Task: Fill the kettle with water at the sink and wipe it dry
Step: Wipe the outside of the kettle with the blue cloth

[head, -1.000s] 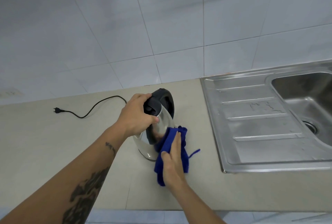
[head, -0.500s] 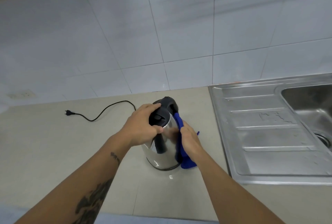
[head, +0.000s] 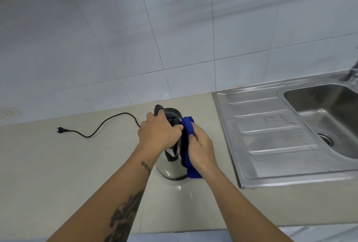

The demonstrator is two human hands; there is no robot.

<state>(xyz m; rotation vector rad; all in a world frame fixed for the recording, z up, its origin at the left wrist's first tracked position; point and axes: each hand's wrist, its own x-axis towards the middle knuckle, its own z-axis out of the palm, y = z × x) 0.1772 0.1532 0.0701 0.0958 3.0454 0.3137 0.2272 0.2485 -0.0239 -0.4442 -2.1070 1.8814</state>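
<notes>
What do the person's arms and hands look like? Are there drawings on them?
Both arms are bare, with no sleeves, gloves, watch or rings in view. The left forearm has two dark tattoos: a large inky shape lower down and a small mark near the wrist. The left hand and the right hand show no drawings, and the right forearm has none either.
</notes>
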